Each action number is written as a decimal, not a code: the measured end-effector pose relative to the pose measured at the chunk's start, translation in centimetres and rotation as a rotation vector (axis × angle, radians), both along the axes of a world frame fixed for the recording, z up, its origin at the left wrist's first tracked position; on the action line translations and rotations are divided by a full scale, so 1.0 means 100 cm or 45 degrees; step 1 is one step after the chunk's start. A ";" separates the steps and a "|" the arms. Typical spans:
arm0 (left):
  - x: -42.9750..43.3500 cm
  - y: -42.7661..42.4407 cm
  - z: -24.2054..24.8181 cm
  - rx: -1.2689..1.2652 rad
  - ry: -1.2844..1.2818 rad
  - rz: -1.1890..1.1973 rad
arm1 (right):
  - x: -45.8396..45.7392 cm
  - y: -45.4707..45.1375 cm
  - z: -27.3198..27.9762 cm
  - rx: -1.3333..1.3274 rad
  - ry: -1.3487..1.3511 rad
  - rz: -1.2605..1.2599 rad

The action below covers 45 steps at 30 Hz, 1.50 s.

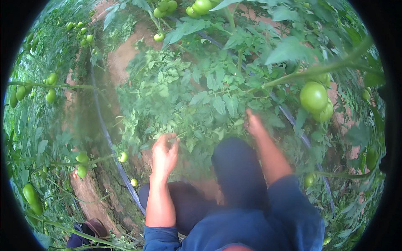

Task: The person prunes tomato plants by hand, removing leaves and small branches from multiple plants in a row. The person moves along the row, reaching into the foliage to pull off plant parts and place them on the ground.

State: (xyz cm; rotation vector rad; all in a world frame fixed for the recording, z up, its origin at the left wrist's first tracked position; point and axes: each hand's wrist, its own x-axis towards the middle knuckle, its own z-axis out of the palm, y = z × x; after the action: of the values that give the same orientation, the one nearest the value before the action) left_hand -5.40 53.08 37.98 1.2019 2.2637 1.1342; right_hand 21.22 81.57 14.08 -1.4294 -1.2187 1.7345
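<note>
Low leafy weeds [166, 78] form a dense green patch on the soil before me. My left hand [164, 152] is at the near left edge of the patch, thumb and forefinger bent towards each other. A thin pale stem [182, 134] lies at those fingertips; whether it is pinched is unclear. My right hand [253, 124], slightly blurred, reaches into the foliage beyond my raised knee [237, 163]. Its fingers are curled among the leaves, which hide what they may hold. Toothed tomato leaves [230, 105] hang between the hands, a little farther out.
Thick tomato stems cross the view, one blurred stem [329, 67] close above at right. Green tomatoes [314, 97] hang beside it, others [82, 164] at left. Dark drip hoses run along the left [105, 128] and right [292, 119]. A dark bundle [84, 233] lies lower left.
</note>
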 end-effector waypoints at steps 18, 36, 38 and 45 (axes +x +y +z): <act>-0.004 -0.014 0.009 -0.088 0.115 -0.021 | -0.032 -0.022 0.075 0.579 -0.940 0.416; -0.008 -0.020 0.014 -0.158 0.194 -0.014 | -0.062 0.023 0.032 0.441 -0.698 -0.081; -0.009 -0.020 0.015 -0.201 0.181 -0.016 | -0.055 0.016 0.010 0.593 -0.898 0.366; -0.008 -0.022 0.020 -0.336 0.112 0.028 | -0.071 0.018 -0.027 -0.048 -0.022 -0.192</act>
State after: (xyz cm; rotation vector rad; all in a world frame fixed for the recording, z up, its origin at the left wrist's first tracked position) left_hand -6.24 50.90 40.03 1.1429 2.4060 0.7712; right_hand 14.15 83.32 11.38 -1.5205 -1.0634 1.6537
